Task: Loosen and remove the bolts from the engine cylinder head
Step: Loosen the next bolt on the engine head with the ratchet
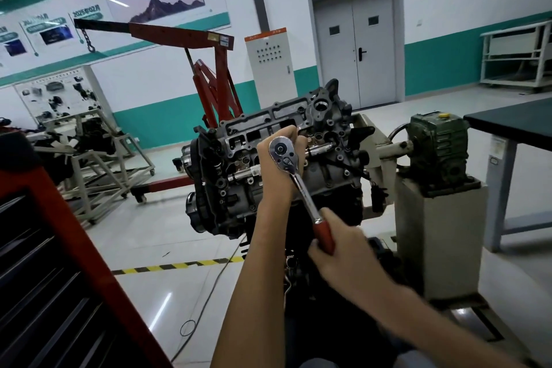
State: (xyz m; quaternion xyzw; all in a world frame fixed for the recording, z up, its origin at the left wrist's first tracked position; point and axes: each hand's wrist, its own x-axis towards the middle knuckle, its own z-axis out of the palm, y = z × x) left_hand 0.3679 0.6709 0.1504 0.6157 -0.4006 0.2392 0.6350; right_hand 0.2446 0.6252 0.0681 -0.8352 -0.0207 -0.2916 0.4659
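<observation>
Person is working a ratchet (pixel 299 186) on the cylinder head (pixel 257 125).
Left hand (pixel 270 179) is gripping its top, right hand (pixel 348 255) its handle; tilting could slip it.

The left hand (pixel 270 172) and ratchet (pixel 300 188) hide the bolt beneath them.

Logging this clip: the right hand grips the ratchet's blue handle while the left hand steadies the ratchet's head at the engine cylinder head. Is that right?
Not quite: the handle is red, not blue, as the head view shows. The rest holds: the right hand grips it while the left hand steadies the ratchet at its head, against the engine cylinder head.
</observation>
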